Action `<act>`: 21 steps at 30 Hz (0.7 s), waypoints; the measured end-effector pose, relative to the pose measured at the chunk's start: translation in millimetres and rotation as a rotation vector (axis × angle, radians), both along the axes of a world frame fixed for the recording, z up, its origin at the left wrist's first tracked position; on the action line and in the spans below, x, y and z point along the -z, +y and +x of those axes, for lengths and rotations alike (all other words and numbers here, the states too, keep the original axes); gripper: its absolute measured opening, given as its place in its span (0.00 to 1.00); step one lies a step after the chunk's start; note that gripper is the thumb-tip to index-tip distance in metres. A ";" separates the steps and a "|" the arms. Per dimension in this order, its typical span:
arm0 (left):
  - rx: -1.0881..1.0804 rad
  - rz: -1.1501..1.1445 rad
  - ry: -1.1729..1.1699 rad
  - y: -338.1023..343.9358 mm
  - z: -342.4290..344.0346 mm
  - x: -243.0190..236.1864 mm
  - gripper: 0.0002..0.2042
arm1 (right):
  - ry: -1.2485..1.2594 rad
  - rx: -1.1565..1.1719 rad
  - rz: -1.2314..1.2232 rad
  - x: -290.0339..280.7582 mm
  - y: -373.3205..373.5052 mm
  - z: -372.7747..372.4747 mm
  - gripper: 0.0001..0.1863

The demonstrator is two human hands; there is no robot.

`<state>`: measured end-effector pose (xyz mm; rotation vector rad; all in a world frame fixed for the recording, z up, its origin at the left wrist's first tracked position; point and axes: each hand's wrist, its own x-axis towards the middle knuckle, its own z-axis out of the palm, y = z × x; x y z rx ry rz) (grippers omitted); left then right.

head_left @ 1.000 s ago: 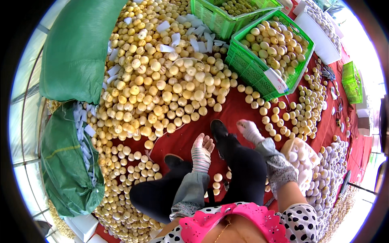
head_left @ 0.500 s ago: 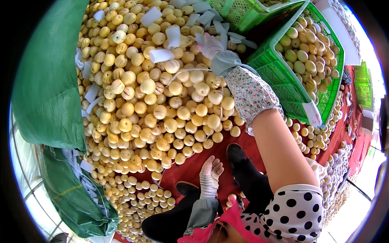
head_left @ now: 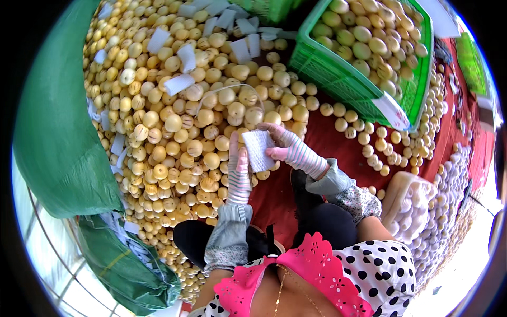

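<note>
My right hand (head_left: 293,153), in a striped fingerless glove, pinches a white foam mesh sleeve (head_left: 255,148) between thumb and fingers. My left hand (head_left: 237,166), gloved likewise, is upright just left of the sleeve with fingers extended; whether it touches the sleeve is unclear. Under and beyond both hands lies a large pile of pale yellow round fruits (head_left: 174,122), with more white foam sleeves (head_left: 158,40) scattered on top.
A green crate (head_left: 330,71) of fruit stands upper right, another behind. Green sacks (head_left: 58,132) line the left. White-wrapped fruit (head_left: 438,201) is heaped at right beside a pale bag (head_left: 404,201). Red cloth (head_left: 338,153) covers the ground, my legs on it.
My right hand reached up among the scattered sleeves, then came back down holding one. My left hand has risen to beside it. The view has shifted.
</note>
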<state>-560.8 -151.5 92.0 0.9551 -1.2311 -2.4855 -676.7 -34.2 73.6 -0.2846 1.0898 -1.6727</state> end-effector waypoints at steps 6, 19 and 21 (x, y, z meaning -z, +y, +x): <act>0.264 -0.045 -0.077 21.6 -22.9 5.2 0.16 | 0.596 0.103 0.237 10.9 36.3 7.6 0.26; -0.084 -0.845 -0.171 7.2 -3.8 10.0 0.15 | 1.120 0.163 0.810 8.7 95.2 24.5 0.37; 0.109 -0.769 -0.118 26.9 -5.7 5.4 0.18 | 1.143 0.173 0.732 5.8 90.6 29.2 0.36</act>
